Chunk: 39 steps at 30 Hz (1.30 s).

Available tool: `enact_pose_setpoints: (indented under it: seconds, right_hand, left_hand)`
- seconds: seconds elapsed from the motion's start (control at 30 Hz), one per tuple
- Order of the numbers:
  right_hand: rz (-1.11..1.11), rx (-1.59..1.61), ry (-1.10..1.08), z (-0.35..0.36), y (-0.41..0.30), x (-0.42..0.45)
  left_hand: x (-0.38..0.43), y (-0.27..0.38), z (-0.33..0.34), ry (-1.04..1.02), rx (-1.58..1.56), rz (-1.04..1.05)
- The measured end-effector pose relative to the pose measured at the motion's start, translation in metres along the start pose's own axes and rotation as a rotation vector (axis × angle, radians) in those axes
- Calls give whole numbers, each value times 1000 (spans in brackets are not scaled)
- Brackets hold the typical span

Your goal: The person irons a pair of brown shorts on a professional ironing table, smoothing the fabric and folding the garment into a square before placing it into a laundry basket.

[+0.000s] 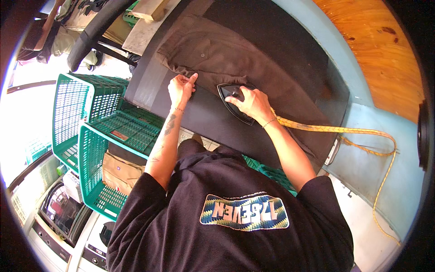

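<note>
Dark brown trousers [217, 54] lie folded lengthwise across a dark padded ironing table [204, 108], a small round button showing near their upper left. My right hand [253, 102] is closed around the handle of a black iron [234, 110], which rests at the near edge of the cloth, its tip partly over the table pad. From the iron a yellow wrapped cord [316, 127] runs off to the right. At the garment's near left edge, my left hand [183, 87] has its fingers curled against the fabric; whether it pinches the cloth is not clear.
Green plastic crates [88, 163] stand on their sides at the left, one with folded tan garments [120, 171] inside. Wooden blocks [149, 8] sit beyond the table's far left corner. A light blue surface [377, 136] and a wooden board [373, 44] border the right.
</note>
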State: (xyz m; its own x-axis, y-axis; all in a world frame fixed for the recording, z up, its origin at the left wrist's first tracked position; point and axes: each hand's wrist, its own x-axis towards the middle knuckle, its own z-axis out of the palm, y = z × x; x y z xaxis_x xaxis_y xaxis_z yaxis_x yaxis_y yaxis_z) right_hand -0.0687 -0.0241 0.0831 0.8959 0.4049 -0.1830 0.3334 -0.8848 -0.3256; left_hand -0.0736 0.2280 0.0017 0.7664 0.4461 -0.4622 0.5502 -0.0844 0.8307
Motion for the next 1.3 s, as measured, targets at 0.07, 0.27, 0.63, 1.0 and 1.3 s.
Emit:
enact_pose_setpoints:
  seconds: [0.07,0.27,0.63,1.0,1.3]
  right_hand:
    - [18,-22,51,2,-3,6]
    - [261,-27,78,-3,8,-1]
    - [560,252,195,-76,144,-22]
    - [697,85,229,-169,393,-46]
    - [589,-313,519,-138,475,-4]
  left_hand:
    - [3,-1,2,-1,28,32]
    - [5,5,-11,4,9,-36]
    - [-28,14,5,334,199,609]
    - [-102,-19,135,-6,1030,772]
    - [-54,-15,25,464,802,584]
